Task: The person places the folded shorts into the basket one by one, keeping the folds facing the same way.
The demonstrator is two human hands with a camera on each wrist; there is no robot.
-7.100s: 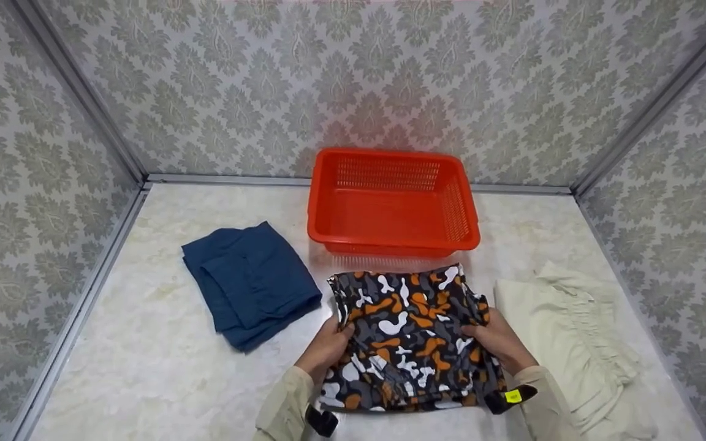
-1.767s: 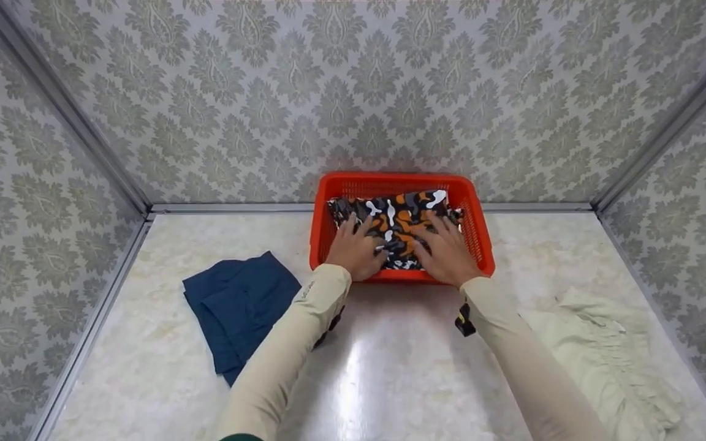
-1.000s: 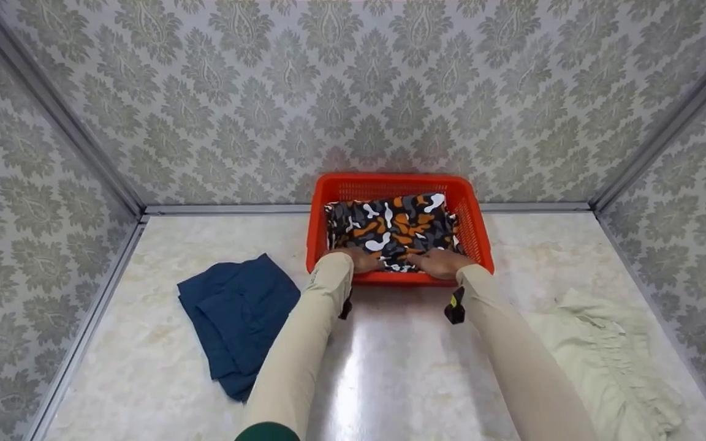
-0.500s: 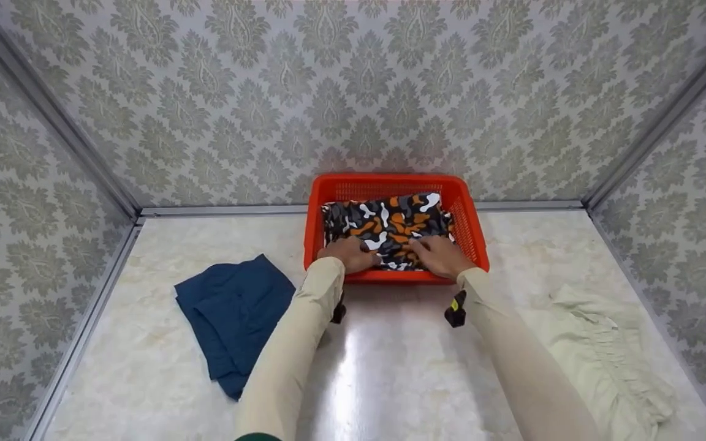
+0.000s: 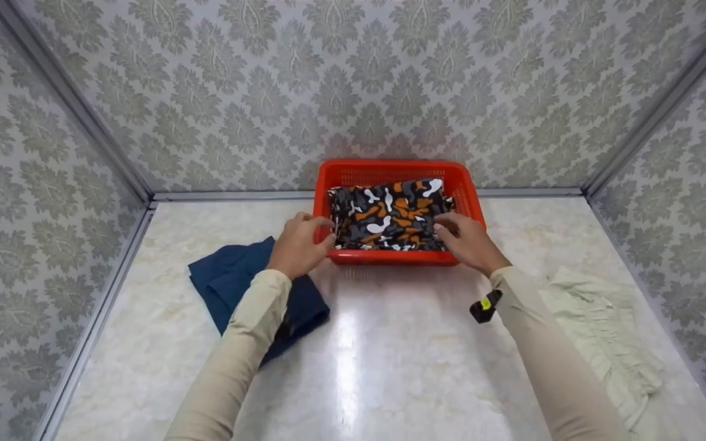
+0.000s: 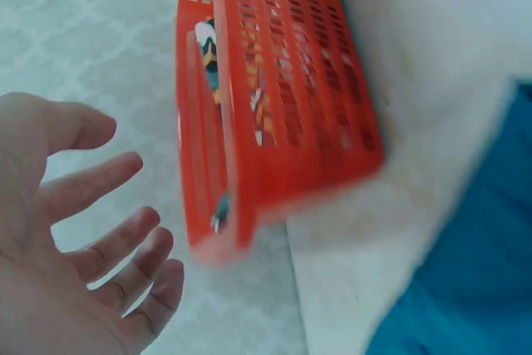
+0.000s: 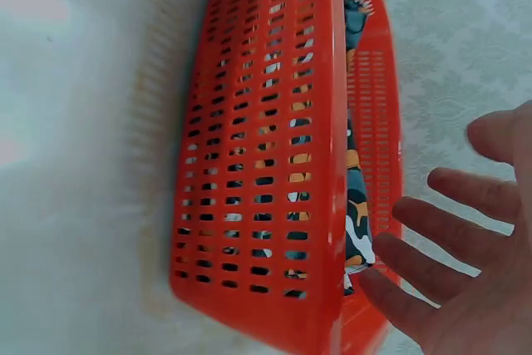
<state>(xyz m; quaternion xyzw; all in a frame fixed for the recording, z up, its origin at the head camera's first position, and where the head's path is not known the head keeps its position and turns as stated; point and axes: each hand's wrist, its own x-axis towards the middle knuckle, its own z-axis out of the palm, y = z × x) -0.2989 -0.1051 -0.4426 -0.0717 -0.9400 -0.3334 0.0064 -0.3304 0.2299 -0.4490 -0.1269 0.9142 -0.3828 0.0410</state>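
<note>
A folded camouflage-print garment (image 5: 390,214) in black, grey, orange and white lies inside the red plastic basket (image 5: 393,257). Near the basket's left front corner is my left hand (image 5: 301,244), its fingers relaxed and holding nothing. The left wrist view shows that hand (image 6: 91,230) apart from the basket wall (image 6: 299,97). Over the basket's right side my right hand (image 5: 468,242) hovers with loosely bent fingers. In the right wrist view this hand (image 7: 465,230) is spread beside the rim (image 7: 337,164) with nothing in its grasp. A folded dark blue garment (image 5: 230,275) lies partly under my left forearm.
On the right of the white table (image 5: 402,355) lies a pale cream garment (image 5: 604,331) with a gathered waistband, partly behind my right forearm. Patterned wall panels (image 5: 365,79) enclose the back and both sides. The basket stands near the back wall.
Earlier the camouflage garment was carried from the table into the basket and pressed flat there. Since half a second ago, both hands have lifted off it and moved apart, the left toward the blue garment.
</note>
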